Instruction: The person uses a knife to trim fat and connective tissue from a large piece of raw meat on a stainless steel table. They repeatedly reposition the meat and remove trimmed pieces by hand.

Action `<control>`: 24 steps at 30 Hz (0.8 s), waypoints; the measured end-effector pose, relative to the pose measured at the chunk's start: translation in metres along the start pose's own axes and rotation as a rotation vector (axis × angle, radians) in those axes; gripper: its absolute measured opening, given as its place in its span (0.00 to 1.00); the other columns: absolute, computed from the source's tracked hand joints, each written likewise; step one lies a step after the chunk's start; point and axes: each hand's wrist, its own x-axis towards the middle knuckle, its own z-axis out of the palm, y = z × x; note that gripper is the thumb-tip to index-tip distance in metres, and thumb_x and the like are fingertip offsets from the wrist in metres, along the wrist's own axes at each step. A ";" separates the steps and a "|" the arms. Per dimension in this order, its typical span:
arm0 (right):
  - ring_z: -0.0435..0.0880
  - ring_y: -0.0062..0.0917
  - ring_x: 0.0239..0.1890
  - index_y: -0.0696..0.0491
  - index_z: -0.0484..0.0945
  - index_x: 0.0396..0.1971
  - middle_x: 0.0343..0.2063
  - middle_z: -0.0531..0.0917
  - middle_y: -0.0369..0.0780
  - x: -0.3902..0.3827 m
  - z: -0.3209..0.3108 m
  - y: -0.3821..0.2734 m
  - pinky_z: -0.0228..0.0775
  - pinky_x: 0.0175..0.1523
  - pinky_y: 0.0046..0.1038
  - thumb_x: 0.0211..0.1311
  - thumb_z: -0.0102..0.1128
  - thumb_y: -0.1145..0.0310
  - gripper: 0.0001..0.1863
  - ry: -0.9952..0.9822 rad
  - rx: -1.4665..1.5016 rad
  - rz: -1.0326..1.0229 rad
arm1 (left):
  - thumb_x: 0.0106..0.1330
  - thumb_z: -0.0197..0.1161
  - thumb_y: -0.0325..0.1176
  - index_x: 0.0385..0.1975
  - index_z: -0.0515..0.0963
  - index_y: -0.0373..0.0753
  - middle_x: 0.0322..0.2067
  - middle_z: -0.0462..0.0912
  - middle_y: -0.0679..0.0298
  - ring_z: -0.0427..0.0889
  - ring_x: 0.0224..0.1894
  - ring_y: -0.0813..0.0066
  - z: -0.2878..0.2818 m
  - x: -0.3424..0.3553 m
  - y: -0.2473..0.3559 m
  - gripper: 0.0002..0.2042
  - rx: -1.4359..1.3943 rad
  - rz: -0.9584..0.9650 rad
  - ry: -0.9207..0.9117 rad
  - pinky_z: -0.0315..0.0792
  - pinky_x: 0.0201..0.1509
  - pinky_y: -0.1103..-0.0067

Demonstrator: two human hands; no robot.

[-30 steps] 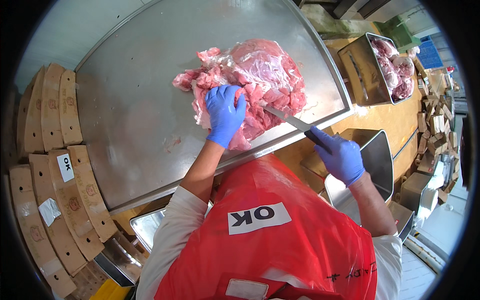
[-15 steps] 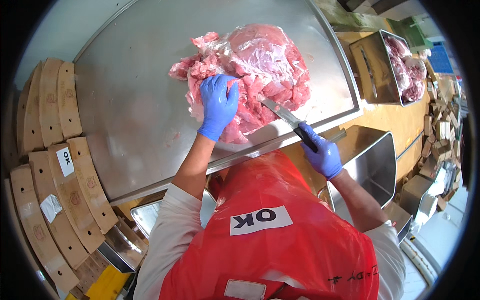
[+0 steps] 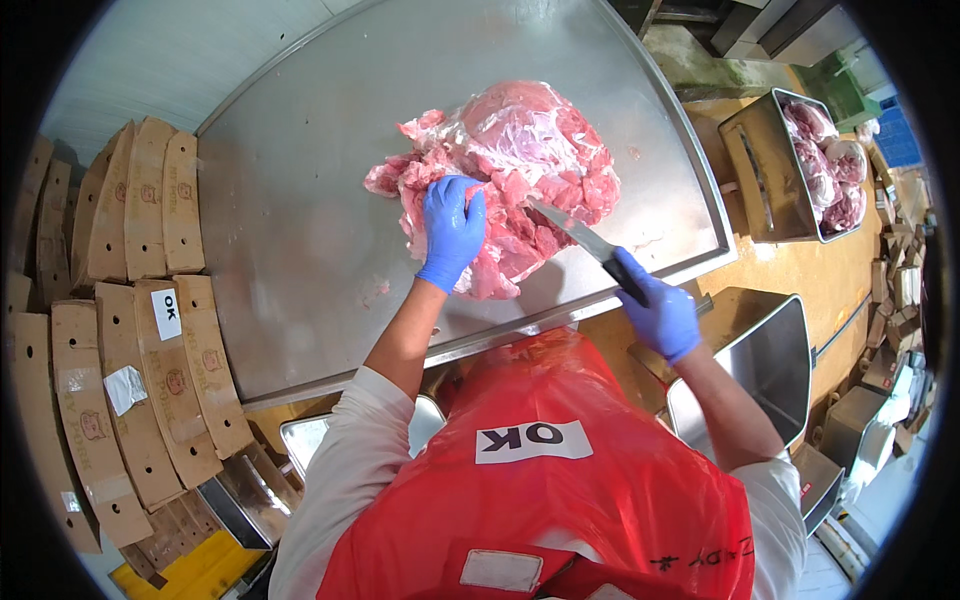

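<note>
A large piece of raw meat, pink with white membrane and loosely cut edges, lies on a steel table. My left hand, in a blue glove, presses on its near left side with fingers curled into the flesh; the fingertips are partly hidden. In my blue-gloved right hand, just past the table's near right edge, is a knife with a black handle. Its blade points up and left, and the tip touches or enters the meat's near side; the exact contact is hard to make out.
Stacked cardboard boxes stand left of the table. At the right are a metal bin with several wrapped pieces of meat and another steel bin. The table's raised rim runs close in front of my red apron.
The view has shifted, so the table and meat sit slightly lower and to the right. My left hand keeps its hold on the meat; the knife stays at nearly the same spot.
</note>
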 end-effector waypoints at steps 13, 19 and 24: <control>0.91 0.51 0.35 0.28 0.71 0.78 0.32 0.90 0.52 0.040 -0.013 0.011 0.85 0.43 0.49 0.71 0.69 0.53 0.36 -0.151 -0.010 -0.082 | 0.69 0.67 0.25 0.41 0.80 0.38 0.38 0.83 0.54 0.81 0.43 0.47 -0.005 0.001 0.001 0.04 -0.105 0.038 0.000 0.73 0.51 0.57; 0.93 0.50 0.39 0.31 0.73 0.77 0.37 0.91 0.53 0.029 0.068 0.034 0.87 0.44 0.45 0.71 0.72 0.61 0.36 0.039 0.294 -0.143 | 0.68 0.67 0.26 0.37 0.78 0.38 0.35 0.82 0.53 0.80 0.42 0.45 -0.001 0.007 -0.011 0.04 -0.151 -0.001 0.008 0.72 0.50 0.56; 0.92 0.53 0.41 0.31 0.71 0.78 0.38 0.91 0.54 0.022 0.068 0.031 0.86 0.47 0.50 0.72 0.72 0.58 0.36 0.030 0.294 -0.110 | 0.69 0.67 0.26 0.38 0.79 0.38 0.37 0.82 0.53 0.80 0.44 0.45 0.006 0.005 -0.002 0.04 -0.039 0.023 0.115 0.72 0.51 0.55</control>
